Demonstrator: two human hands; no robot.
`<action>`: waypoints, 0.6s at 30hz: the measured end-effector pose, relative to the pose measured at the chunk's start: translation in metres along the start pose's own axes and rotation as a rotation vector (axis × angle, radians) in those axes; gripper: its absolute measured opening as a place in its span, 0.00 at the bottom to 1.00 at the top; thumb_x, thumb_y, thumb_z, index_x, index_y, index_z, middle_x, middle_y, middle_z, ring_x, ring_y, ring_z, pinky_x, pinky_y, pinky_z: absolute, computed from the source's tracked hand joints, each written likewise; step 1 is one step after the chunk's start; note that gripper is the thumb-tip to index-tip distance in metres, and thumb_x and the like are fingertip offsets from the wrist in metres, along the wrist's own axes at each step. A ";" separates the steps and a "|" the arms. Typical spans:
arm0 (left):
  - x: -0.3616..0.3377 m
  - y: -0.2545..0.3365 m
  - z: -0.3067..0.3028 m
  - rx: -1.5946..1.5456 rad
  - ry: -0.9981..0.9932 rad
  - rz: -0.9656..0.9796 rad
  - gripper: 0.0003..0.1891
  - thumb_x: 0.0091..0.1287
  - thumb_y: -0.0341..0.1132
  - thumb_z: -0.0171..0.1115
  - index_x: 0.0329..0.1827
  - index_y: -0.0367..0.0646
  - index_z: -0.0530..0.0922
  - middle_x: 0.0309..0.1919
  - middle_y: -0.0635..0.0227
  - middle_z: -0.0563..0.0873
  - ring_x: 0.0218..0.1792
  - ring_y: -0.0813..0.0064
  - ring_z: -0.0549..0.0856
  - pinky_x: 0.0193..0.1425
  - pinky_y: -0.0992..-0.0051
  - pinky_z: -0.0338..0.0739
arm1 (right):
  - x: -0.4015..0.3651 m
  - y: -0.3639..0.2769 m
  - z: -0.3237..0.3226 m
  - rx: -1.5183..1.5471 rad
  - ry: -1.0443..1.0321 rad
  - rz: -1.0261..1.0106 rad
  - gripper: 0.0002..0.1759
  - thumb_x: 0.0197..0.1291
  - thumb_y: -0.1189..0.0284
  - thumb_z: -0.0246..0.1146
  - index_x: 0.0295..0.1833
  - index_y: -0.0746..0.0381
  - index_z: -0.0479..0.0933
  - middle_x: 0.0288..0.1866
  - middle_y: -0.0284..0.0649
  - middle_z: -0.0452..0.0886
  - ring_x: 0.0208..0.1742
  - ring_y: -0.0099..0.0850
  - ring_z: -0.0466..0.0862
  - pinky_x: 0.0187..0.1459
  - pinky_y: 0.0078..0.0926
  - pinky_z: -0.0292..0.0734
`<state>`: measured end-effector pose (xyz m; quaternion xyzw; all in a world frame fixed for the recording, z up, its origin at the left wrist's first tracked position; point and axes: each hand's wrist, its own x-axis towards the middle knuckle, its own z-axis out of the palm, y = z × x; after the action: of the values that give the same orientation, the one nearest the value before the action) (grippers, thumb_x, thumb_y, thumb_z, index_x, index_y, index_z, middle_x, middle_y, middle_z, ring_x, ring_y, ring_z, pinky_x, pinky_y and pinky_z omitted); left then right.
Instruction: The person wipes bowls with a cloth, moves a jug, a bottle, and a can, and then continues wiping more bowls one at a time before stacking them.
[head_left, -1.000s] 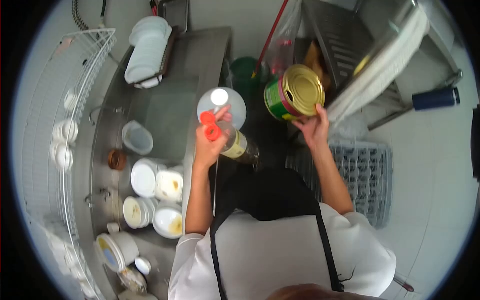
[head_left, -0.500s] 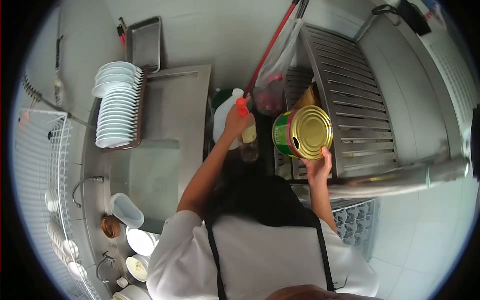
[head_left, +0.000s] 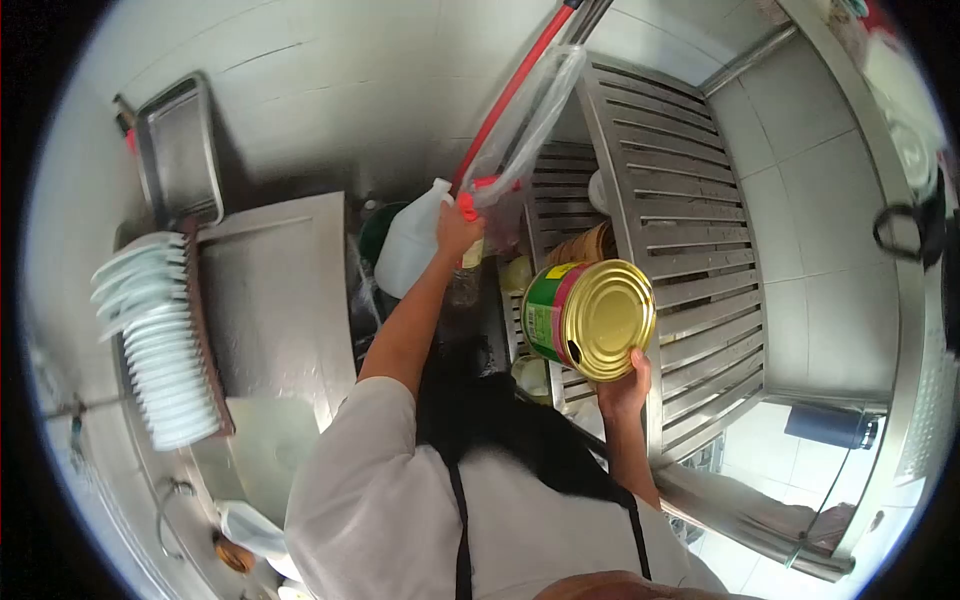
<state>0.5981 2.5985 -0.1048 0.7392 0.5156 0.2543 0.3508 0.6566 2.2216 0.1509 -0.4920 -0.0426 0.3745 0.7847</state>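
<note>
My left hand (head_left: 458,235) is closed around the neck of a clear spray bottle (head_left: 466,285) with a red spray head and a pale yellow label. Just left of it stands a large white plastic jug (head_left: 408,250). In my right hand (head_left: 625,392) is a big tin can (head_left: 608,320), tilted so that its gold end faces me. A small dark hole shows near the rim of that end, and the label is green, pink and yellow. My fingers grip the can from below, partly hidden behind it.
Slatted metal shelves (head_left: 690,240) stand close on the right, with woven baskets (head_left: 580,248) lower down. A red pole (head_left: 510,95) and a clear plastic bag (head_left: 535,125) hang ahead. Leftward are a steel counter (head_left: 280,290), racked white plates (head_left: 165,350) and a metal tray (head_left: 182,150).
My view has turned, so the plates and counter sit farther left and lower. The can appears lower and slightly left, still in my right hand. My left hand keeps hold of the spray bottle.
</note>
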 end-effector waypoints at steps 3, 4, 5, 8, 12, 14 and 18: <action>0.037 -0.002 0.028 -0.019 -0.169 -0.041 0.32 0.58 0.49 0.72 0.65 0.42 0.80 0.61 0.40 0.79 0.62 0.39 0.81 0.66 0.49 0.78 | 0.009 -0.007 0.033 -0.049 0.070 -0.027 0.42 0.67 0.54 0.64 0.80 0.65 0.64 0.76 0.47 0.75 0.76 0.44 0.77 0.76 0.49 0.71; 0.047 -0.002 0.043 -0.044 -0.131 -0.011 0.33 0.59 0.49 0.72 0.67 0.44 0.79 0.60 0.40 0.80 0.61 0.39 0.82 0.65 0.49 0.78 | 0.012 -0.011 0.048 -0.039 0.074 -0.034 0.42 0.67 0.54 0.64 0.80 0.65 0.64 0.76 0.47 0.75 0.75 0.44 0.77 0.76 0.49 0.71; 0.061 -0.002 0.057 -0.036 -0.176 -0.022 0.33 0.59 0.49 0.71 0.66 0.44 0.79 0.59 0.41 0.81 0.61 0.39 0.82 0.65 0.49 0.79 | 0.020 -0.015 0.060 -0.026 0.069 -0.043 0.42 0.67 0.54 0.64 0.80 0.65 0.64 0.76 0.47 0.75 0.75 0.45 0.77 0.76 0.49 0.71; 0.059 0.001 0.053 -0.030 -0.290 -0.080 0.31 0.60 0.50 0.71 0.64 0.42 0.79 0.56 0.43 0.82 0.60 0.39 0.83 0.63 0.49 0.79 | 0.034 -0.015 0.084 -0.042 0.078 -0.065 0.42 0.66 0.53 0.65 0.80 0.61 0.66 0.76 0.45 0.75 0.75 0.44 0.77 0.75 0.54 0.70; 0.016 -0.005 0.067 -0.097 -0.346 -0.126 0.31 0.62 0.51 0.71 0.64 0.42 0.79 0.58 0.45 0.82 0.62 0.41 0.82 0.63 0.49 0.79 | 0.068 -0.006 0.113 0.085 0.017 0.025 0.43 0.65 0.49 0.64 0.81 0.57 0.65 0.76 0.43 0.76 0.75 0.44 0.77 0.75 0.55 0.70; -0.009 -0.021 0.082 -0.136 -0.348 -0.101 0.33 0.63 0.51 0.72 0.67 0.43 0.77 0.62 0.47 0.82 0.64 0.43 0.82 0.65 0.50 0.78 | 0.098 0.009 0.138 0.188 -0.054 0.099 0.43 0.66 0.48 0.63 0.81 0.56 0.65 0.77 0.43 0.75 0.76 0.44 0.76 0.76 0.56 0.69; -0.050 -0.035 0.075 -0.403 -0.431 0.282 0.38 0.64 0.50 0.74 0.75 0.44 0.73 0.70 0.53 0.80 0.68 0.51 0.82 0.71 0.56 0.76 | 0.167 0.063 0.183 0.383 -0.203 0.330 0.46 0.65 0.40 0.60 0.82 0.55 0.66 0.80 0.46 0.70 0.79 0.52 0.70 0.78 0.63 0.61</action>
<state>0.6163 2.5403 -0.1798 0.7559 0.2610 0.2350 0.5525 0.6619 2.4766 0.1438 -0.2947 0.0313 0.5460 0.7836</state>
